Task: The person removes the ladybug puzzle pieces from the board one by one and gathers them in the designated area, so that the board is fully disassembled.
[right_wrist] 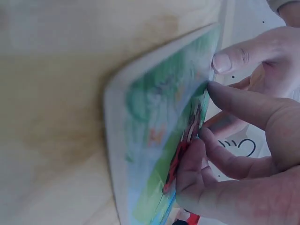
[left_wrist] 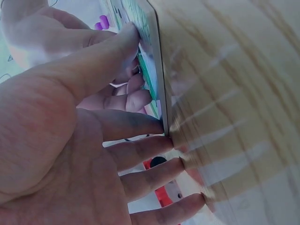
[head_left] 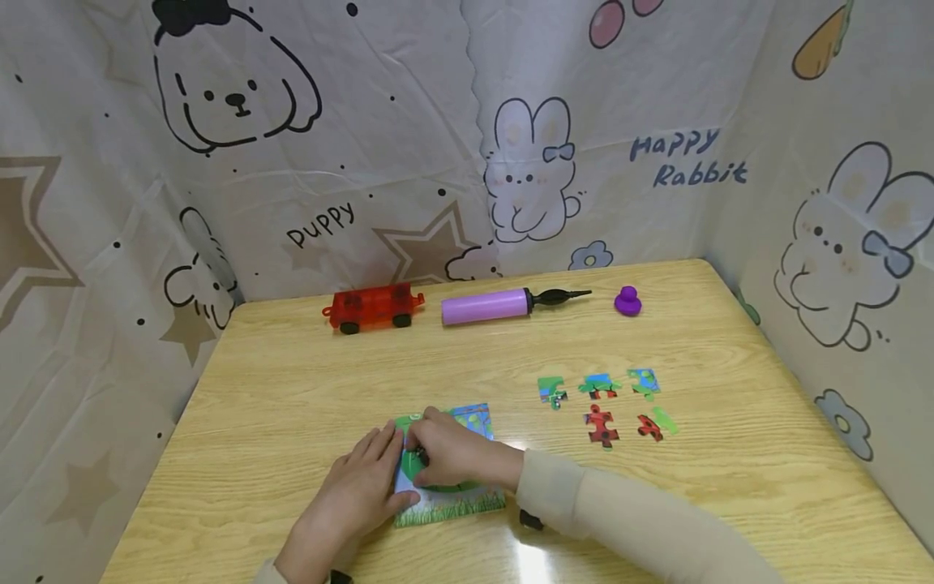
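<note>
A picture jigsaw board (head_left: 456, 507) with grass along its near edge lies in front of me. My left hand (head_left: 365, 478) rests along its left side, thumb on the board's corner and straight fingers beside the edge, fingertips touching the table in the left wrist view. Over the upper left of the board, my right hand (head_left: 452, 446) curls its thumb and fingers round a red and black puzzle piece (right_wrist: 174, 164), low at the board's surface. The right hand hides much of the picture in the head view.
Several loose puzzle pieces (head_left: 601, 426) lie right of the board. Along the table's back edge stand a red toy wagon (head_left: 374, 308), a purple hand pump (head_left: 487, 307) with a black nozzle and a small purple knob-shaped piece (head_left: 627, 301). Printed cloth (head_left: 409, 122) surrounds the table.
</note>
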Motion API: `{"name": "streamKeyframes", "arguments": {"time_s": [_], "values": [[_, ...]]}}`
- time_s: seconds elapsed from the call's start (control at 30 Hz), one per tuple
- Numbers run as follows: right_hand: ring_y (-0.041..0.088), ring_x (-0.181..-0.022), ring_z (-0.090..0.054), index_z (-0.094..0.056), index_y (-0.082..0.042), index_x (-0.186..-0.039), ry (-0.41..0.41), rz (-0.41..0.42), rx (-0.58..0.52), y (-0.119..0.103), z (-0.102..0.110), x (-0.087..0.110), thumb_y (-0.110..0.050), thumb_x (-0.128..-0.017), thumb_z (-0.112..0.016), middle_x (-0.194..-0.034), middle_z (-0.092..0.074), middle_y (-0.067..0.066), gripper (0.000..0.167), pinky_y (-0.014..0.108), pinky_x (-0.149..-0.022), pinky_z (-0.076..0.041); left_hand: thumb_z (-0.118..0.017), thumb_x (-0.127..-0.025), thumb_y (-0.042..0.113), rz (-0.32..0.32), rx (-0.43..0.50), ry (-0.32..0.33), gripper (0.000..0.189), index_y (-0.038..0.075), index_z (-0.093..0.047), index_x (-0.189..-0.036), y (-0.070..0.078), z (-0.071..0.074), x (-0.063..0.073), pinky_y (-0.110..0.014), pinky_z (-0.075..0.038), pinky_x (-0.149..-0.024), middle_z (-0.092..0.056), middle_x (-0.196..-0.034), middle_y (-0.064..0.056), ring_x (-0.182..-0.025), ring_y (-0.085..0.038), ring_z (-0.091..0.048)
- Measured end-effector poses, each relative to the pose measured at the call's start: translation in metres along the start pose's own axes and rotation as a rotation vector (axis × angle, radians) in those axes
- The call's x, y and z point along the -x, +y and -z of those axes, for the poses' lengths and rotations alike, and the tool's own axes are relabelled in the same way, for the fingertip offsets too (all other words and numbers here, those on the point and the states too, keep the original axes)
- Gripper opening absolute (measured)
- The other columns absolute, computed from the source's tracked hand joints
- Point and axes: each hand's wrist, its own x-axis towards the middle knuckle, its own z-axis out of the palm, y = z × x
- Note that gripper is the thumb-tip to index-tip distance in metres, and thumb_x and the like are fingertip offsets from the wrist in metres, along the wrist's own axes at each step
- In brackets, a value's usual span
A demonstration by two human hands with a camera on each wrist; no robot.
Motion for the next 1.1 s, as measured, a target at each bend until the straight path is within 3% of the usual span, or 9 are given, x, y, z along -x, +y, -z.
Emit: {"name": "streamKeyframes", "arguments": {"time_s": [0.17, 0.37, 0.8, 1.1], "values": [[0.006, -0.084, -0.046, -0.064, -0.014, -0.101, -0.018, -0.034, -0.061, -0.001, 0.003, -0.002, -0.019, -0.082, -0.092, -0.096, -0.056, -0.005, 0.034, 0.019, -0.075, -0.044, -0.077, -0.092, 0.052, -0.003, 0.002, 0.017, 0.094, 0.002, -0.038, -0.161, 0.0, -0.002, 0.0, -0.074, -0.041, -0.11, -0.033, -0.171, -0.017, -0.157, -0.043, -0.033], [0.004, -0.075, -0.049, -0.055, -0.015, -0.103, -0.044, 0.01, -0.173, 0.004, 0.003, -0.001, -0.009, -0.089, -0.084, -0.092, -0.059, -0.006, 0.033, 0.018, -0.068, -0.045, -0.078, -0.091, 0.053, 0.001, 0.012, 0.026, 0.094, 0.003, -0.04, -0.161, 0.0, -0.001, 0.0, -0.075, -0.04, -0.111, -0.033, -0.171, -0.017, -0.157, -0.043, -0.033], [0.003, -0.066, -0.044, -0.057, -0.013, -0.094, -0.089, 0.158, -0.229, 0.015, 0.007, 0.001, -0.001, -0.093, -0.077, -0.077, -0.05, -0.006, 0.023, 0.017, -0.063, -0.038, -0.081, -0.088, 0.052, 0.0, 0.034, 0.035, 0.095, 0.008, -0.04, -0.161, -0.002, -0.002, -0.002, -0.073, -0.041, -0.11, -0.035, -0.171, -0.015, -0.156, -0.042, -0.035], [0.0, -0.068, -0.048, -0.059, -0.012, -0.091, -0.057, 0.185, -0.324, 0.026, 0.009, 0.007, -0.004, -0.093, -0.079, -0.081, -0.06, -0.008, 0.021, 0.015, -0.064, -0.041, -0.08, -0.088, 0.052, 0.004, 0.022, 0.029, 0.096, 0.006, -0.039, -0.161, -0.001, -0.001, -0.002, -0.071, -0.042, -0.111, -0.035, -0.171, -0.015, -0.155, -0.042, -0.037]]}}
